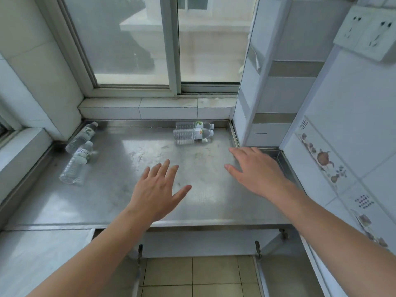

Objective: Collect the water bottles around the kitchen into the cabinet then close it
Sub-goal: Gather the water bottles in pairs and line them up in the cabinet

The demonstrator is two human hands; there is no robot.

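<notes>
Both the left hand (pixel 157 190) and the right hand (pixel 255 171) hovered spread and empty over the steel counter (pixel 132 202), gripping nothing. All four bottles lay on their sides on that counter: two (pixel 194 132) touching along its back edge, two more (pixel 78 152) near its left edge. Judged from this, collecting had barely begun; the cabinet was out of view

Two water bottles (pixel 78 150) lie at the counter's (pixel 132 200) left edge; two more (pixel 194 132) lie side by side at the back, below the window (pixel 137 39).
</notes>
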